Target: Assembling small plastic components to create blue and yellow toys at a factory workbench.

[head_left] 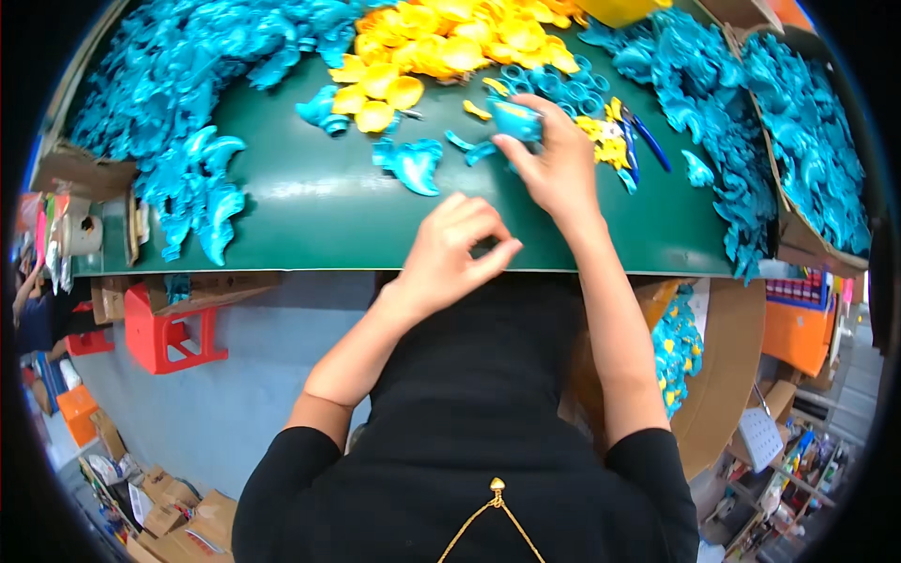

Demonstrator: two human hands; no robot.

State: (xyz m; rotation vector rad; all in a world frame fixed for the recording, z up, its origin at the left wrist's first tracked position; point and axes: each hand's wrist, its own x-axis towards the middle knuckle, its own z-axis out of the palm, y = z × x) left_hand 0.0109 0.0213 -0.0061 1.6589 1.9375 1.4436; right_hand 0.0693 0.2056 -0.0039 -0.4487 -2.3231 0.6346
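Black short-sleeved top (479, 450) worn; gold-coloured chain necklace (464, 527) draped over it, fitted with small gold-coloured pendant (496, 485).

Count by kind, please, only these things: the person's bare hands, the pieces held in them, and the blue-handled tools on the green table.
Bare hands: 2 (left hand, right hand)
Held pieces: 1 (teal piece in the right hand)
Blue-handled tools: 1 (pliers)
Total: 4

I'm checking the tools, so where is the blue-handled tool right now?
In the head view, the blue-handled tool lies on the green table, to the right of the person's right hand and beside the small yellow pieces.
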